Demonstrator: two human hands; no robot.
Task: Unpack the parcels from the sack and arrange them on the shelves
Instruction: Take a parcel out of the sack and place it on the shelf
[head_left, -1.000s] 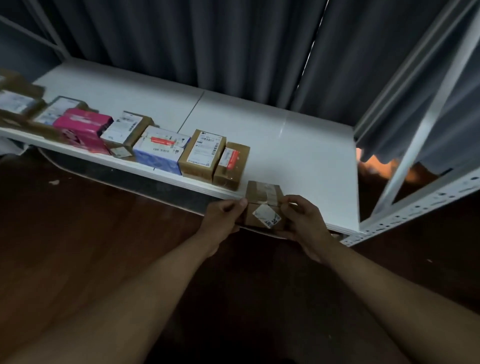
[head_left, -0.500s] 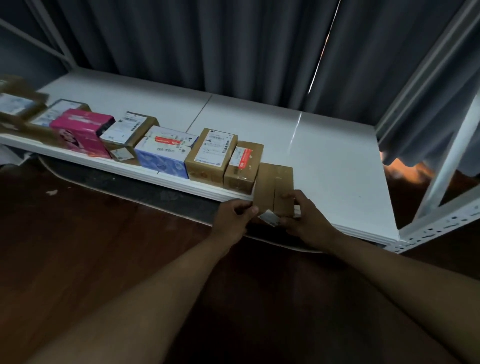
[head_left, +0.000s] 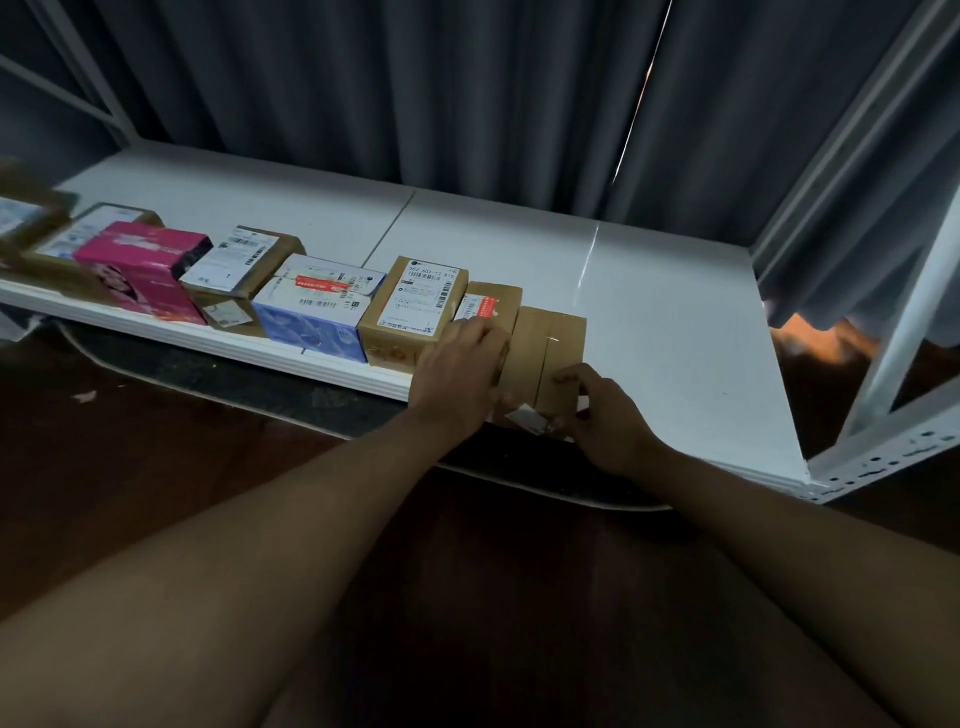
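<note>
- Resting at the right end of the row, a small brown cardboard parcel (head_left: 545, 358) sat on the front edge of the white shelf (head_left: 649, 312), with a strip of tape running across its top.
- The left hand (head_left: 457, 374) lay on the parcel's left side, its fingers fairly straight and spread over the top of the neighbouring small box (head_left: 491, 306); it pressed rather than clasped.
- The right hand (head_left: 602, 410) was at the parcel's near right corner, with fingers curled and fingertips (head_left: 563, 375) on its top edge; whether they truly pinched the box or only touched it I cannot tell.
- A white label (head_left: 527, 418) stuck out from the parcel's front face, just between the two hands.
- The parcel touched the small box with the red-and-white sticker to its left.
- Further left along the shelf edge stood a taller brown box with a barcode label (head_left: 415, 306), then a blue and white box (head_left: 317, 306), then a flat brown box with a white label (head_left: 239, 265), then a pink box (head_left: 145, 265), each close beside the next.
- More brown parcels (head_left: 31, 223) sat at the far left, blurred.
- Dark grey curtains (head_left: 415, 88) hung behind the shelf, and a white perforated metal upright (head_left: 893, 457) framed its right end.
- The floor (head_left: 130, 467) below was dark reddish wood.
</note>
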